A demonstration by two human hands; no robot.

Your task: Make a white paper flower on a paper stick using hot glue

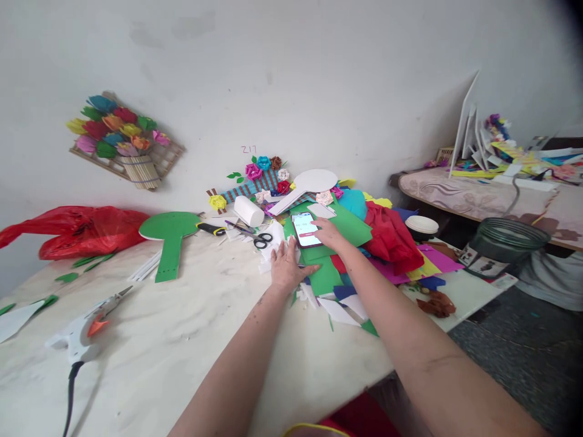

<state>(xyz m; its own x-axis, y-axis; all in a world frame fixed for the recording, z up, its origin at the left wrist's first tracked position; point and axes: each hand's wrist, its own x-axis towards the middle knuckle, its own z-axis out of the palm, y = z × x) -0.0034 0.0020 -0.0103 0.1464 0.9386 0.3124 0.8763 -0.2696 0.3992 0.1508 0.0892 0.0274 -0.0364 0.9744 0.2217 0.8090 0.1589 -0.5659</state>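
A smartphone [306, 228] with a lit white screen lies on green foam sheets [350, 226] in the middle of the pile. My right hand [326, 234] reaches over its right edge, a finger at the screen and the others partly hidden. Just left of and below the phone, my left hand [289, 267] rests spread on white paper scraps, with the thumb pointing right. Black-handled scissors [263, 241] lie left of that hand. Behind them are a white cylinder [248, 211] and a yellow-black cutter [211, 229].
On the left lie a glue gun [86, 331] with its cord, a green paddle-shaped cutout [169, 243] and a red plastic bag [91, 230]. Red crepe paper [392, 238] and coloured sheets heap up on the right. A dark bucket [501, 246] stands beyond the table's right edge.
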